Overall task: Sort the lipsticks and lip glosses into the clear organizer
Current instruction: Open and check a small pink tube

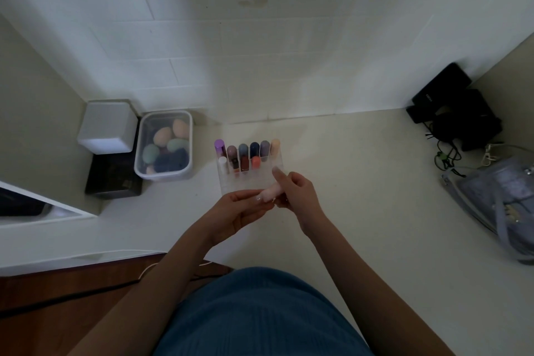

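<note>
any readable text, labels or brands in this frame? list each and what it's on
None can be read.
Black box by the right wall: a small pale mark on its side, too small and blurred to read.
Tubes in the clear organizer and the pale tube held in both hands: no legible print.

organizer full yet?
No. The clear organizer holds two rows of tubes at the back; front slots look empty. Both hands hold a pale pink tube.
</note>
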Tool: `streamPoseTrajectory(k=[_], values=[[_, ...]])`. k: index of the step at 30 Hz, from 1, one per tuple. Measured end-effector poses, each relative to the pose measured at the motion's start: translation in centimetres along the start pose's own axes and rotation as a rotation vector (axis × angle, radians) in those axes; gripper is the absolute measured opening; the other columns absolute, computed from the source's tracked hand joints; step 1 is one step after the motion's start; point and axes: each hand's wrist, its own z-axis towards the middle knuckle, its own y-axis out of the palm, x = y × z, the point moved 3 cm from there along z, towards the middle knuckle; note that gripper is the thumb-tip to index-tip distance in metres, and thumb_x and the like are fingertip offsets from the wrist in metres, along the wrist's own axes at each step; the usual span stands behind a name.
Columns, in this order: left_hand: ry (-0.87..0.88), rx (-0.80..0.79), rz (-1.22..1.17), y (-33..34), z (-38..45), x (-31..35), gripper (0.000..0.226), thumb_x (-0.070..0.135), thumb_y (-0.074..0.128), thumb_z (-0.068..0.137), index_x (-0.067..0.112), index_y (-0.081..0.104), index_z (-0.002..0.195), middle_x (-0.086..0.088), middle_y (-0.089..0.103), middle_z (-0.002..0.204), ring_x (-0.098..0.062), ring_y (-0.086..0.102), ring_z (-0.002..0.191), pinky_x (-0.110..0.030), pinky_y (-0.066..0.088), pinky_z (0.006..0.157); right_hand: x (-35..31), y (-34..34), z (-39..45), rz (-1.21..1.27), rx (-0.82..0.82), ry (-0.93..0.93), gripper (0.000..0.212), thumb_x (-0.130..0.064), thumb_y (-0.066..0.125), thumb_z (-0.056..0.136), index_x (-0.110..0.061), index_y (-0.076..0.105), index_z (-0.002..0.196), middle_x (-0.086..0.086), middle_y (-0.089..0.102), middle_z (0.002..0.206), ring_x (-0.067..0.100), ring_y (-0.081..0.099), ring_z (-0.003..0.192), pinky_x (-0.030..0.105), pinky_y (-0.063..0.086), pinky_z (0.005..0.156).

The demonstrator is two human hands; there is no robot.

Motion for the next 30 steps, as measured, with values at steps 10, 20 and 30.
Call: streamPoseTrajectory(k=[10,20,30], values=[[-0.027,0.054,-0.058,-0.3,0.3,-0.1,0.023,0.009,0.056,0.089,0.008,0.062,0.111,-0.009,0.072,0.103,-0.015,0.071,0.095,-0.020,0.057,0.077,0.2,-0.7,0.0,-0.035,-0.001,0.032,0.048,-0.045,0.031,0.100,-0.011,0.058,0.078,0.009,0.062,0.068,0.018,0.059,0.056,0.028,0.053,0.058],[0.042,0.095,-0.028,-0.6,0.6,0.0,0.028,0.000,0.058,0.086,0.007,0.063,0.112,-0.015,0.066,0.113,-0.021,0.069,0.097,-0.025,0.058,0.081,0.7,-0.7,0.5,-0.006,-0.082,-0.067,0.022,-0.012,0.047,0.096,-0.007,0.068,0.099,0.007,0.066,0.085,0.015,0.064,0.075,0.025,0.058,0.071],[0.047,0.189,0.007,-0.9,1.5,-0.3,0.031,0.003,0.065,0.082,-0.005,0.060,0.111,-0.020,0.065,0.112,-0.024,0.069,0.095,-0.024,0.058,0.076,0.9,-0.1,0.7,-0.042,-0.113,-0.124,0.019,-0.017,0.061,0.091,-0.007,0.065,0.106,0.010,0.068,0.100,0.019,0.068,0.092,0.025,0.059,0.078]])
